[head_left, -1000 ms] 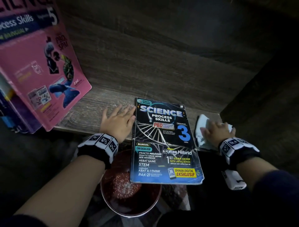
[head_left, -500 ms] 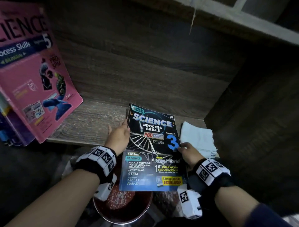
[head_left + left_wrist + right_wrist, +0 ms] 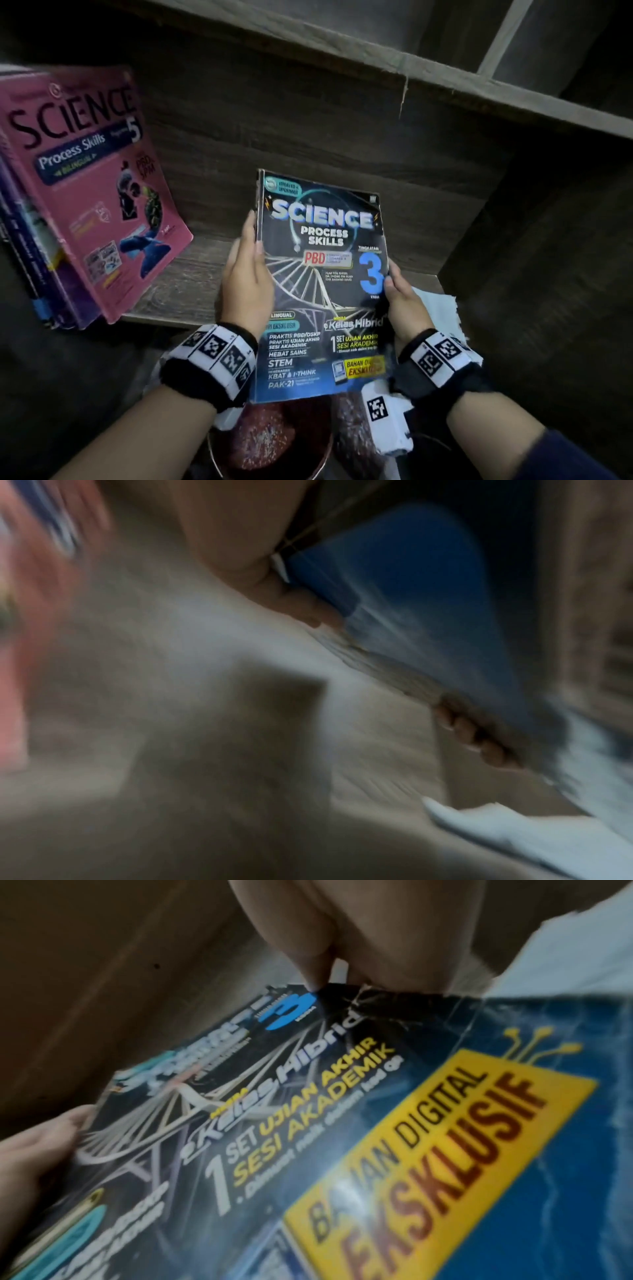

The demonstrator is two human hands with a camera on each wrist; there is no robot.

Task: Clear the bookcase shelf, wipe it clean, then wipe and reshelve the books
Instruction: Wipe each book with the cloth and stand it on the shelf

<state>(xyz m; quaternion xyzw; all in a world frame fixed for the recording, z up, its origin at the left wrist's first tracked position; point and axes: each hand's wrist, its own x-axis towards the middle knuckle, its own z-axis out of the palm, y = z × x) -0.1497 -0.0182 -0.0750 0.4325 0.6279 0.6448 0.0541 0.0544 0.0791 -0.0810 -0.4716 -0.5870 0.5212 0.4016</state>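
A dark blue "Science Process Skills 3" book (image 3: 322, 291) is held up off the wooden shelf (image 3: 191, 270), front cover facing me. My left hand (image 3: 246, 274) grips its spine edge, thumb on the cover and fingers behind. My right hand (image 3: 402, 298) pinches the right edge beside the big blue 3. The right wrist view shows the cover (image 3: 342, 1123) up close with my right thumb on its edge. The left wrist view is blurred and shows the blue back cover (image 3: 411, 588). A white cloth (image 3: 442, 308) lies on the shelf behind my right hand.
A pink "Science 5" book (image 3: 96, 192) leans with several other books at the shelf's left end. The bookcase side panel (image 3: 534, 240) stands close on the right, with an upper shelf board (image 3: 445, 85) overhead. A round reddish bowl (image 3: 274, 445) sits below the shelf edge.
The book has come up off the shelf edge and tilted toward me. My right hand left the white cloth and took the book's right edge; my left hand closed on the spine.
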